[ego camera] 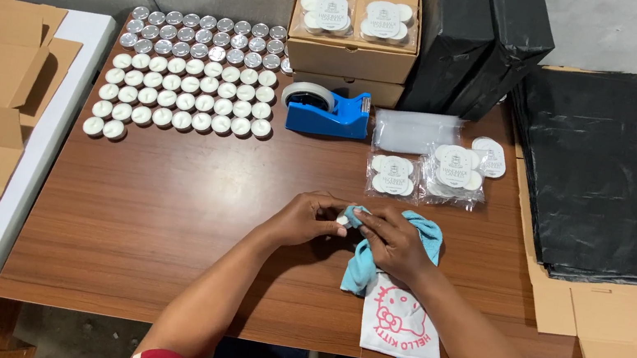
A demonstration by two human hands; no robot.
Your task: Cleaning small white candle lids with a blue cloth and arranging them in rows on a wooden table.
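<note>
Over the middle of the wooden table (165,207), the left hand (304,219) pinches a small white tealight candle (343,219) at its fingertips, while the right hand (392,243) grips a light-blue cloth (360,268) whose white printed end lies on the table, pressed against the candle. Behind, an open cardboard box (351,51) holds two clear packs of tealights (358,18). More filled clear packs (427,173) lie beside the blue tape dispenser (328,110), with loose candle rows (191,78) to the left.

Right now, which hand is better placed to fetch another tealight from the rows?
Left, probably. The left hand is on the side of the tealight rows at the table's far left, and only pinches the small tealight. The right hand is farther away and wrapped in the blue cloth.
</note>
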